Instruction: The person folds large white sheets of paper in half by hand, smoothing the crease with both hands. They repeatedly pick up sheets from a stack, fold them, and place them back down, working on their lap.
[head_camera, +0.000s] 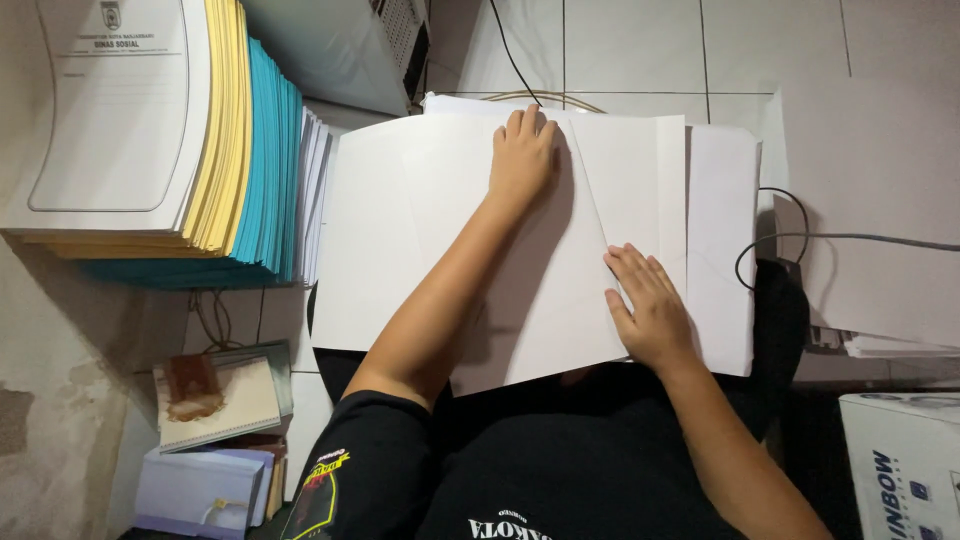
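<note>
Both hands lie flat and open on the large white sheet (480, 250) across the lap, left hand (522, 150) at the far edge, right hand (645, 305) apparently on a fold; uneven pressure could skew the crease or slide the sheet

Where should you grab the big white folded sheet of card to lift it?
Probably at the near edge of the big white folded sheet of card, coming from the person's side: it overhangs the lap there, while the left hand and right hand press it flat.
</note>
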